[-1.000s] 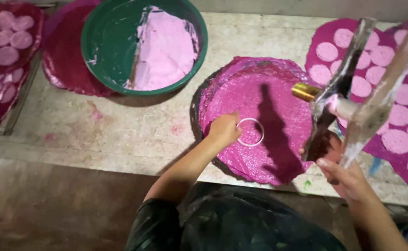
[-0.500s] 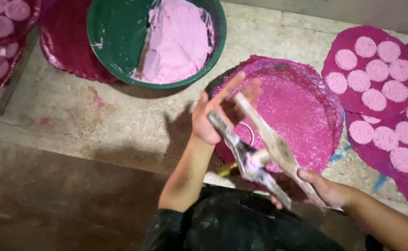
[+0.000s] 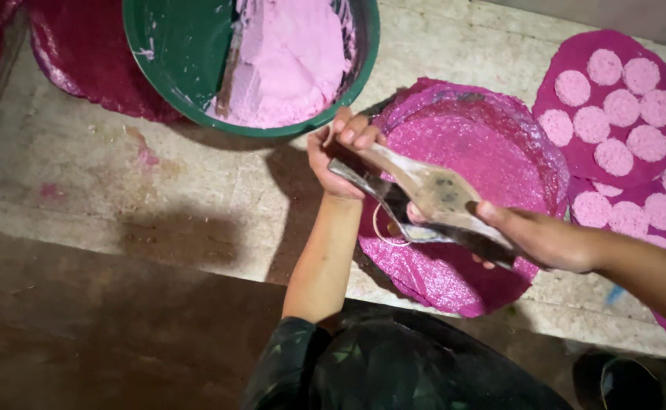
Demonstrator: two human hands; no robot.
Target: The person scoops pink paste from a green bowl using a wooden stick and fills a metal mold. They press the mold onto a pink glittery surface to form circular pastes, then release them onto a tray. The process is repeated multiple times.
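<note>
Both hands grip a hinged metal press tool above a round pink mat on the stone floor.

The left hand (image 3: 342,156) is curled shut around the narrow front end of the metal press tool (image 3: 429,199), while the right hand (image 3: 539,238) clamps its rear end, so the hands sit apart at opposite ends of the tool (its two flat plates lie close together, smeared with grey and pink). Directly beneath lies the glittery pink mat (image 3: 492,152), with a thin white ring (image 3: 382,231) resting on it just under the tool. A green basin (image 3: 188,57) of pale pink paste stands near the left hand, and a darker mat (image 3: 576,163) covered with pink discs lies beside the right forearm.
</note>
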